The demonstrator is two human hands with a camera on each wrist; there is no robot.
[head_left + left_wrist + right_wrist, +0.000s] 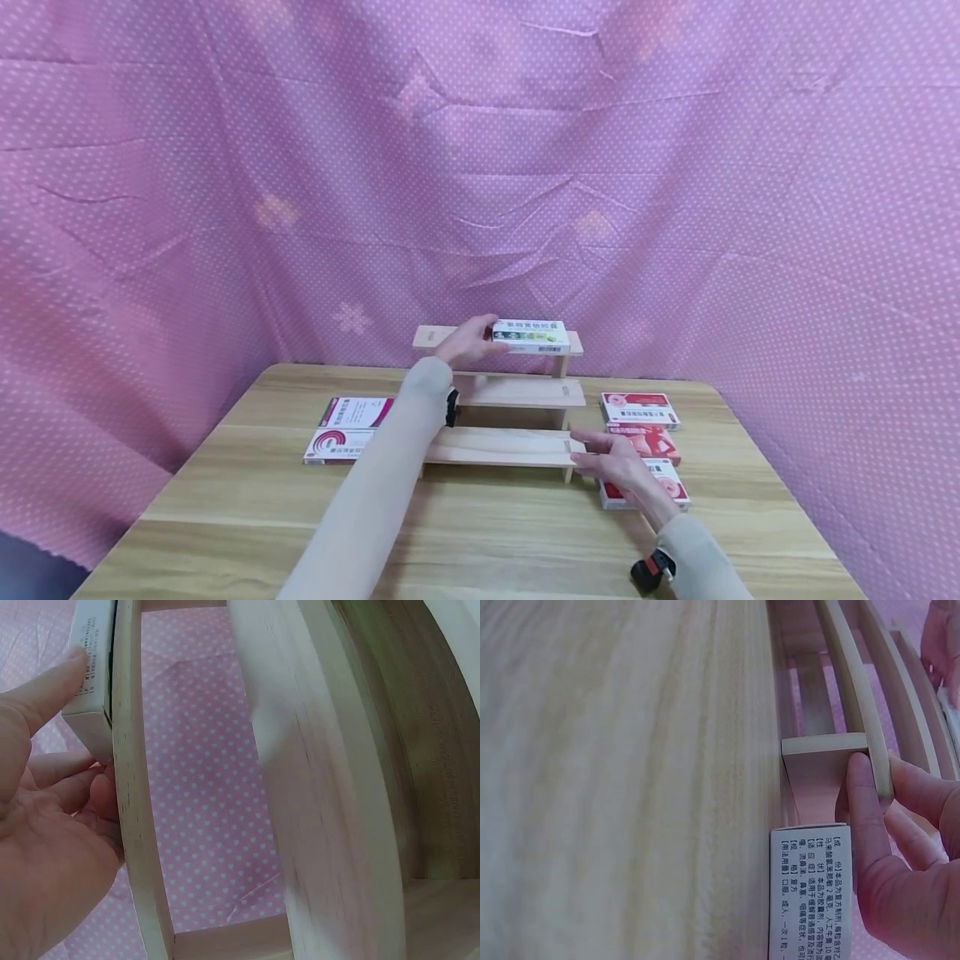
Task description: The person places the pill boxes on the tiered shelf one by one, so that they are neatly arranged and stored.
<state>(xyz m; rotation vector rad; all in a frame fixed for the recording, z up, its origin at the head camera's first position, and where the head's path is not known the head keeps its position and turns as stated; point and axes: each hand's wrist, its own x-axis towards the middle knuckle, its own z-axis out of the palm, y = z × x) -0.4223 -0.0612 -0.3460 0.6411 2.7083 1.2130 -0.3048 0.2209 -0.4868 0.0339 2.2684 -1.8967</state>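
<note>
A three-step wooden display rack (502, 447) stands on the table. My left hand (467, 342) reaches to its top step and grips the left end of a white and green medicine box (529, 337). The left wrist view shows the thumb on the printed face of that box (94, 656), which lies against the top board; the other fingers are partly hidden behind the board. At the lowest step's right end, my right hand (617, 460) pinches the board. In the right wrist view its thumb and fingers (866, 802) sit on either side of the board's edge.
Right of the rack, several red and white medicine boxes (640, 410) lie in a column, partly beneath my right hand. Two more boxes (360, 412) lie on the left, partly covered by my left forearm. A pink dotted cloth (480, 167) hangs behind the wooden table (495, 533).
</note>
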